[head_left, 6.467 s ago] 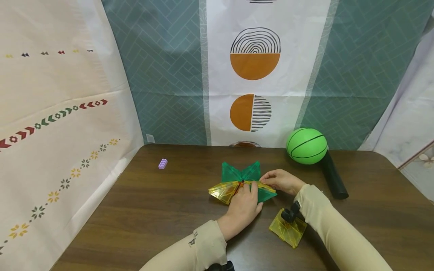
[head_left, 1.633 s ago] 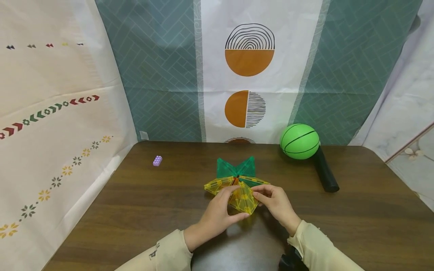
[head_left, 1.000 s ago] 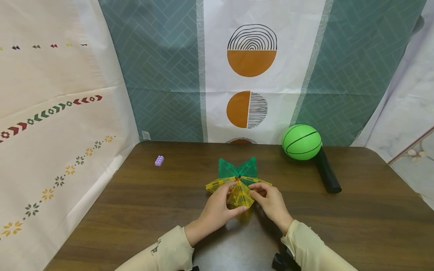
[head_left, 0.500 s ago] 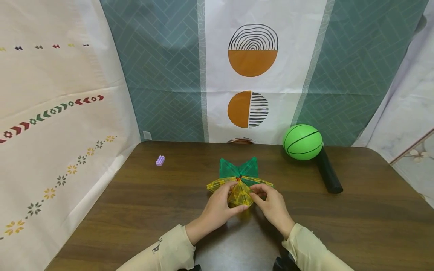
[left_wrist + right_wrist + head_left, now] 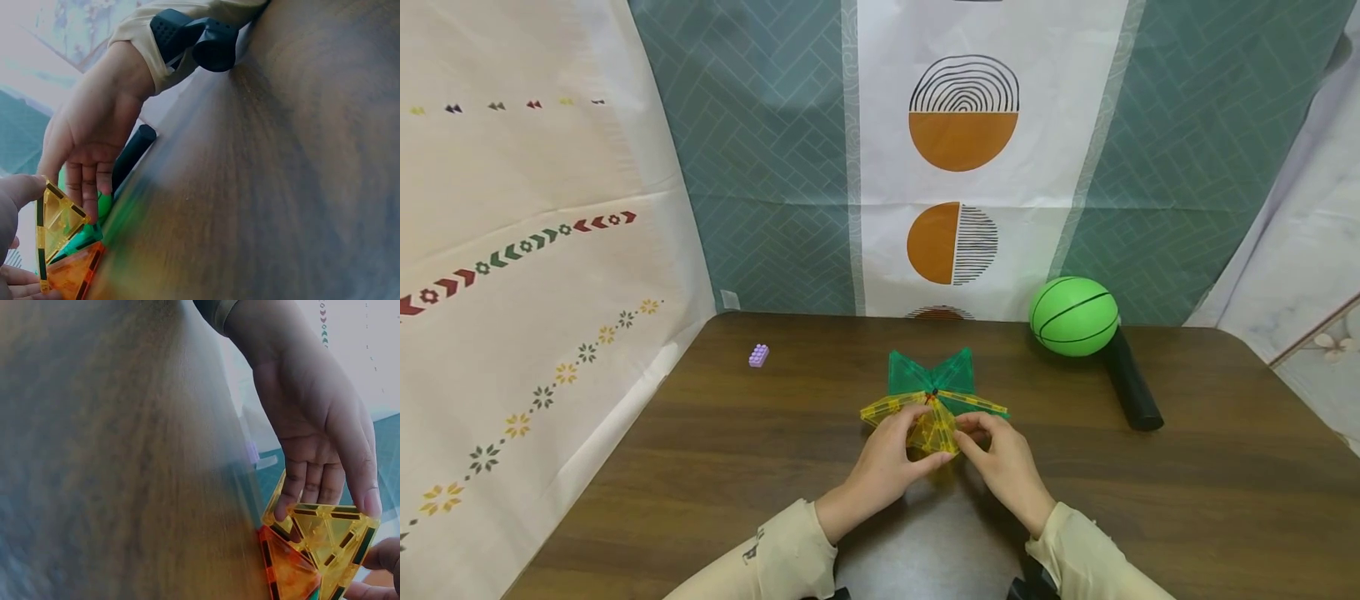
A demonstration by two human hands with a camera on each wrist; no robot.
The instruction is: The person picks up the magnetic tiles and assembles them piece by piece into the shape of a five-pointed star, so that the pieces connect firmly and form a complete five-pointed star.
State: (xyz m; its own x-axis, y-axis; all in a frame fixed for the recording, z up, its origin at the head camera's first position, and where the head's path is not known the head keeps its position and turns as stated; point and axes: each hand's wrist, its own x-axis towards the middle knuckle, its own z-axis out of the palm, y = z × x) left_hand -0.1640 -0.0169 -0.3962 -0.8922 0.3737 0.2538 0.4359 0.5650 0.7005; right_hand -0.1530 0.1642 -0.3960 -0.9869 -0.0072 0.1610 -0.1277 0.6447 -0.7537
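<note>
Yellow see-through magnetic tiles (image 5: 935,432) form a slanted piece at the front of a star-like build. Green magnetic tiles (image 5: 952,372) make its back points, and an orange magnetic tile (image 5: 285,565) shows low in the right wrist view. My left hand (image 5: 883,456) grips the front yellow piece, thumb at its lower edge and fingers near the top. With thumb and fingers, my right hand (image 5: 1006,458) pinches the same piece's right edge. Another yellow tile (image 5: 886,407) spreads out to the left, partly hidden behind my left fingers.
A green ball (image 5: 1073,317) sits at the back right against a black cylinder (image 5: 1133,383). At the back left lies a small purple building block (image 5: 758,356). Patterned cloth hangs behind the brown table (image 5: 700,467).
A yellow tile lying near my right forearm earlier is gone from there; a yellow piece now stands between my hands at the build's front. Over the last second the hands barely move.
</note>
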